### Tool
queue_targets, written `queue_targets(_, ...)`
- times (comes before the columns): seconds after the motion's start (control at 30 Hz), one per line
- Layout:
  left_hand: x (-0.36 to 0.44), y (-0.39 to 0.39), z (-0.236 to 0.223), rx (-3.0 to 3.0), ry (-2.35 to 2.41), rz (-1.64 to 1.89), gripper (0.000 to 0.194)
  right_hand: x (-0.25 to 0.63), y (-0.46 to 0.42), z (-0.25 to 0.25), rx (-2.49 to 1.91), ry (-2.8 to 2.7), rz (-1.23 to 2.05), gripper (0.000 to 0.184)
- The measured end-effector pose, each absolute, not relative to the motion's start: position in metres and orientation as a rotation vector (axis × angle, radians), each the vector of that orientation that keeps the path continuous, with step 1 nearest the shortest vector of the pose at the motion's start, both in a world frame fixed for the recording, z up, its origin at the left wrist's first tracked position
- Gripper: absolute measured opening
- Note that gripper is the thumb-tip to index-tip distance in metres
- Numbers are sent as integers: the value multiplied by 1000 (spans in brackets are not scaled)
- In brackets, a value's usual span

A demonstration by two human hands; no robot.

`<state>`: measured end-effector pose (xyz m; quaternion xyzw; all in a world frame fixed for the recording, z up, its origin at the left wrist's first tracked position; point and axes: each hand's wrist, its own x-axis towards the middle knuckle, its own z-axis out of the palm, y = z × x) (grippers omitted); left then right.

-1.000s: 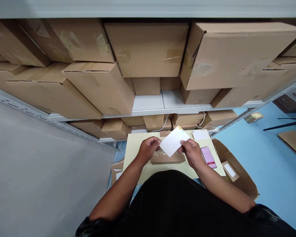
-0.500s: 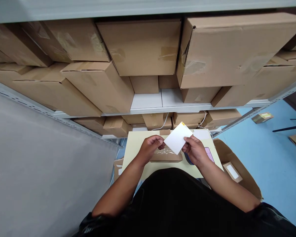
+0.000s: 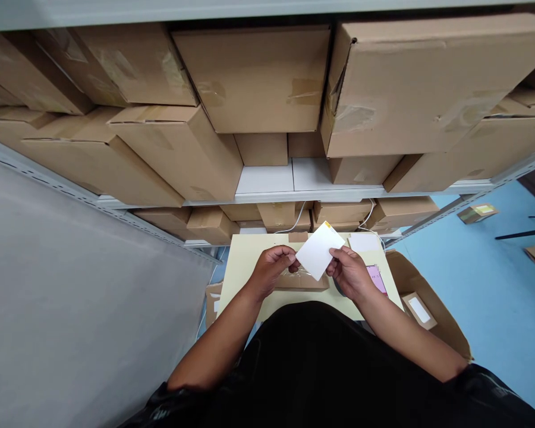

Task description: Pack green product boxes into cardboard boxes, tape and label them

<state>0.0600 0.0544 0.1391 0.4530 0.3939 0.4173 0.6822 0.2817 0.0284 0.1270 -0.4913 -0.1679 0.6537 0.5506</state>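
Observation:
Both my hands hold a white card with a small yellow corner mark, tilted above a pale yellow table. My left hand pinches the card's left lower corner; my right hand grips its right lower edge. Under the hands lies a flat brown cardboard box with a clear plastic wrap on top. A phone with a pink screen lies on the table by my right wrist. A white pad rests at the table's far right corner.
A metal shelf rack packed with large cardboard boxes rises just beyond the table. An open carton with a small labelled box stands on the blue floor at the right. A grey wall is to the left.
The card and both hands have shifted slightly up and away from me; my right hand now covers more of the phone. Grip on the card is unchanged.

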Motion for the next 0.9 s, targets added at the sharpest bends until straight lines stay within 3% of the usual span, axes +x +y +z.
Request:
queue_targets(0.37,68,56,136,997,888,954,25,268,30,107,-1322,-556,1630,34)
queue_targets(0.5,69,57,135,1009,968,963,22,275,28,97,-1531,-898,1039,40)
queue_targets(0.6,69,58,135,1039,1008,940,20,279,21,112,-1457,-1240,671,23)
queue_targets(0.73,72,57,138,1085,983,934,19,265,18,142,-1227,-1673,774,14)
queue_targets(0.9,74,53,139,1103,907,939,24,246,24,149,-1211,-1655,856,13)
